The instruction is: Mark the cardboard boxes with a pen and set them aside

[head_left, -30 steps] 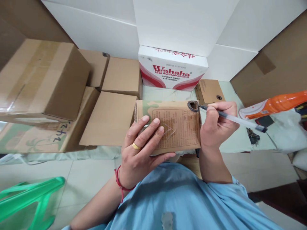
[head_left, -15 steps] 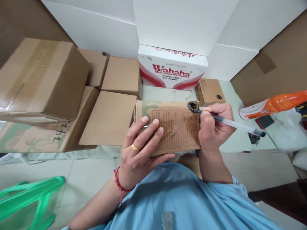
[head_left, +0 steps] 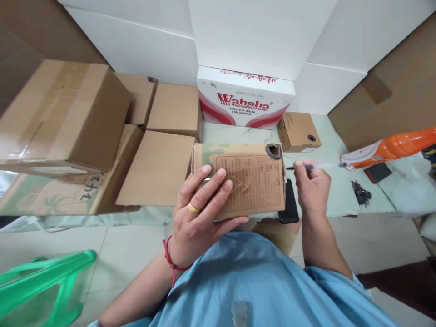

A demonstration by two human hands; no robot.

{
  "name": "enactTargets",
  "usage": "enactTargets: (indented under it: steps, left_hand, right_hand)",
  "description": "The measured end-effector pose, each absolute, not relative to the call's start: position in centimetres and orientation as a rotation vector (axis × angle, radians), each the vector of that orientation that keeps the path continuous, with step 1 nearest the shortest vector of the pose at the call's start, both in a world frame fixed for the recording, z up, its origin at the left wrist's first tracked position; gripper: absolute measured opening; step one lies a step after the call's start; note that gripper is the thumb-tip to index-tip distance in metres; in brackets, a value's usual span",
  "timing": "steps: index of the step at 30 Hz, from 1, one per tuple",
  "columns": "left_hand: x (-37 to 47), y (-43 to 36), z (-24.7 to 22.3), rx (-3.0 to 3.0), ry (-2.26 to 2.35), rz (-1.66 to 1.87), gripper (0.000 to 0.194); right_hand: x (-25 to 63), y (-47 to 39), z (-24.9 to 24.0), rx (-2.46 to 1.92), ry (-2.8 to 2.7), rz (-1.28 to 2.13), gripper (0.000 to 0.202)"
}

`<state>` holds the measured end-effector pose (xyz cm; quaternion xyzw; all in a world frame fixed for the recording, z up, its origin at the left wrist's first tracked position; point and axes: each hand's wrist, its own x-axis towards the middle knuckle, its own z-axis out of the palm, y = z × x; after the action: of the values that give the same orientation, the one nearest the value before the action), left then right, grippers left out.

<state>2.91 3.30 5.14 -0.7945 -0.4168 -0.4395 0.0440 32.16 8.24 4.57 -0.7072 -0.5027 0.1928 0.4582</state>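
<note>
– Left hand (head_left: 200, 209) is gripping the printed carton (head_left: 260, 193) over the table's (head_left: 335, 195) near edge; right hand (head_left: 311, 181) is pinching a clear-barrelled pen (head_left: 318, 166) just beside it!
– Seemingly they're inking around that corner hole (head_left: 274, 157); another stroke would be calling for steadiness.

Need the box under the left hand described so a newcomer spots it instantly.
Find the white Wahaha carton at the back. Nearer the camera, a brown cardboard box lies under the left hand. Among the boxes in view, only this one shows both green print and a dark-rimmed corner hole.
</note>
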Motion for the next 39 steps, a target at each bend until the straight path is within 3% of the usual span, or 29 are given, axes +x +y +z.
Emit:
enactTargets:
  steps: [4,11,18,20,31,39]
  left_hand:
    - [3.0,3.5,5.3,-2.426,-1.271,-1.335,0.08]
    - [3.5,3.6,5.6,-2.404,-1.271,-1.331,0.079]
    - [3.4,3.6,5.3,-2.383,-1.268,-1.326,0.079]
    - [3.4,3.7,5.3,-2.373,-1.254,-1.329,0.076]
    - [3.4,2.4,5.1,-2.423,-1.231,-1.325,0.077]
    - [4.3,1.8,6.6,-2.405,-1.314,-1.127,0.06]
  right_hand:
    - [33.8,7.3,0.7,-2.056,-1.553,0.963,0.042]
    - [32.8,4.8,-3.3,-2.216,-1.732,0.971,0.017]
    - [35.9,-0.3,-4.1,-2.514,-1.695,0.281,0.069]
    - [36.1,-1.7,-4.9,-2.58,-1.733,0.264,0.078]
    - [34.7,-0.6,-6.1,-2.699,-1.562,0.349,0.078]
    - [36.7,-0.1,-6.0,-2.545,-1.489,0.614,0.083]
